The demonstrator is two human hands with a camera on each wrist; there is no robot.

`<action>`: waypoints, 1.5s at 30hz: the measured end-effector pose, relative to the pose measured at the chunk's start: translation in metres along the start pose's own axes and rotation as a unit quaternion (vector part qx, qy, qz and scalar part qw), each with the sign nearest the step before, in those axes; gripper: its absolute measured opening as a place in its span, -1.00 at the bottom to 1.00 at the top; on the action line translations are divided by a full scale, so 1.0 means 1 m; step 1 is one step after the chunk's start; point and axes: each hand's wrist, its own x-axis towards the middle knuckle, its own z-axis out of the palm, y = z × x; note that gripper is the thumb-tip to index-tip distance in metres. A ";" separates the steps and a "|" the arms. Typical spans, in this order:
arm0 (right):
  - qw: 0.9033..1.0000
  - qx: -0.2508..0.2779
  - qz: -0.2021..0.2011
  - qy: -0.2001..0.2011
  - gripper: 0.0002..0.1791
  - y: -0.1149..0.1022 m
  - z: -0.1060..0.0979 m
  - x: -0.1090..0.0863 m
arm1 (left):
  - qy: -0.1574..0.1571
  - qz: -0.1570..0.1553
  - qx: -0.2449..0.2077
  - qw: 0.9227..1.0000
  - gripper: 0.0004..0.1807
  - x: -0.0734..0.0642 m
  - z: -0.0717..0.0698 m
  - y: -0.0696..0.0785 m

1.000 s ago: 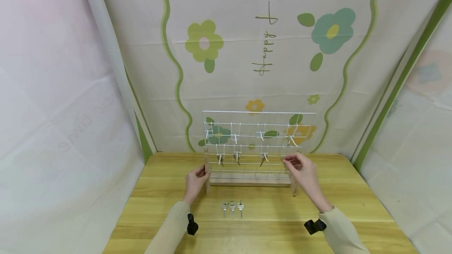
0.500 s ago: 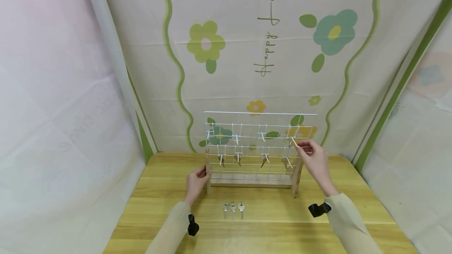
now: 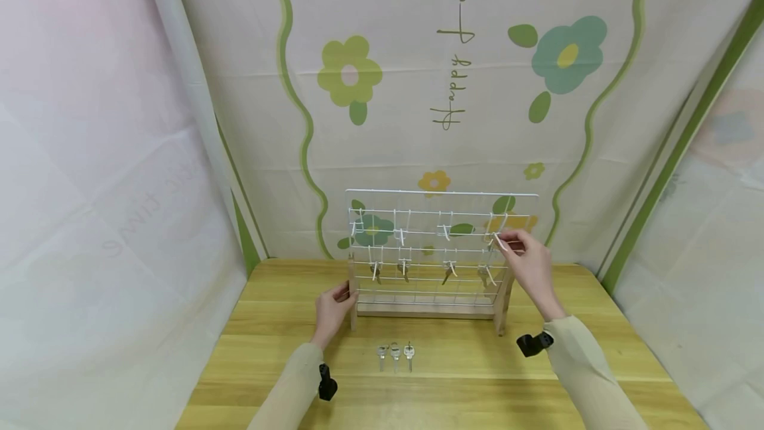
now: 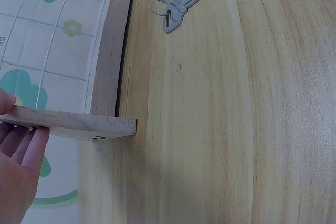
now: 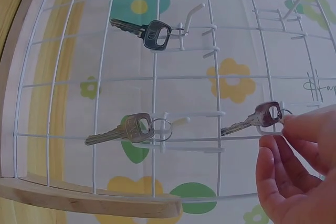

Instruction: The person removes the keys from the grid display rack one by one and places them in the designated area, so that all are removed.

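Right wrist view: the key (image 5: 265, 115) that matters lies straight off the fingertips of the right hand (image 5: 291, 174), with its bow up against them and its blade running away from them. The thumb and index finger are closed together at the small split ring (image 5: 287, 112), apparently pinching it, while the other fingers curl loosely below. The fingers cover part of the ring, so whether it is already round the prong of the upper row's rightmost hook (image 3: 499, 243) cannot be told; that relation, ring to prong, is what I judge the move depends on.

The long axis of the key runs down along the wire grid rack (image 3: 442, 192), blade tip lowest, bow at the top. It is nearly parallel to the hanging key (image 5: 131, 129) on the lower hook.

The right hand is much the nearer. The left hand (image 3: 331, 312) is well apart at the opposite end, thumb and fingers on either side of the wooden upright (image 4: 79, 120). Three loose keys (image 3: 396, 354) lie side by side on the table (image 3: 453, 397), blades towards the person.
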 end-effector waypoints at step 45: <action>0.997 -0.037 -0.044 -0.061 -0.96 -0.025 -0.021 -0.046 | 0.005 0.036 0.008 0.999 -0.59 -0.001 0.000 -0.001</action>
